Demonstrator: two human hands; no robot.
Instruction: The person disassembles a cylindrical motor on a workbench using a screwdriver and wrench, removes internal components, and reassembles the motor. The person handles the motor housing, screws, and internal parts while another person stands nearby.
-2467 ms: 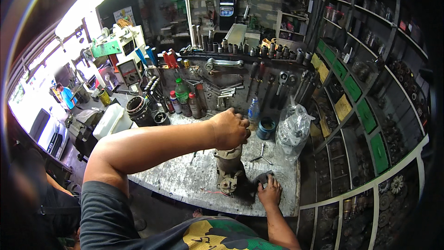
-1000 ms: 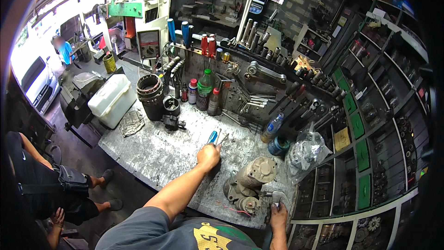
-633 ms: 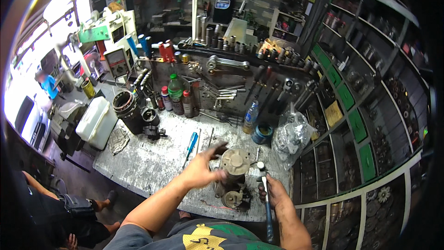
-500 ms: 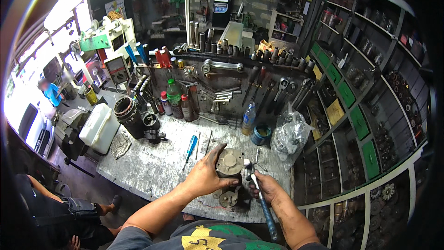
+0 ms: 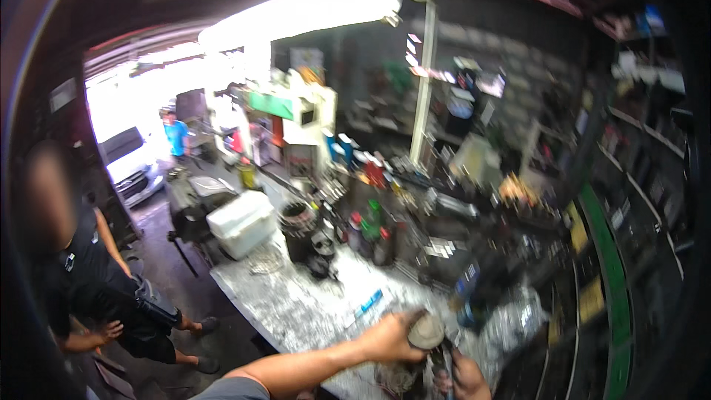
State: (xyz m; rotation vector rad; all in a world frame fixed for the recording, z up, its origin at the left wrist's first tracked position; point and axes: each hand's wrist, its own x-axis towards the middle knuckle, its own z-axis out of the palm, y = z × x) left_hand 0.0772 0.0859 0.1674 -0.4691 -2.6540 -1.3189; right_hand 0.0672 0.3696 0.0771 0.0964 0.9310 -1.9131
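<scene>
Where daylight enters, car (image 5: 133,163), metal housing (image 5: 426,332), scuffed workbench (image 5: 296,315)

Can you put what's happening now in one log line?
left hand: curled around round metal part's left side | right hand: close beside it, grip blurred | bench: blue-handled tool on top

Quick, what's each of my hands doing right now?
Left hand: curved around the round grey metal part, holding it.
Right hand: seems partly curled beside that part; blur hides whether it grips anything.
</scene>
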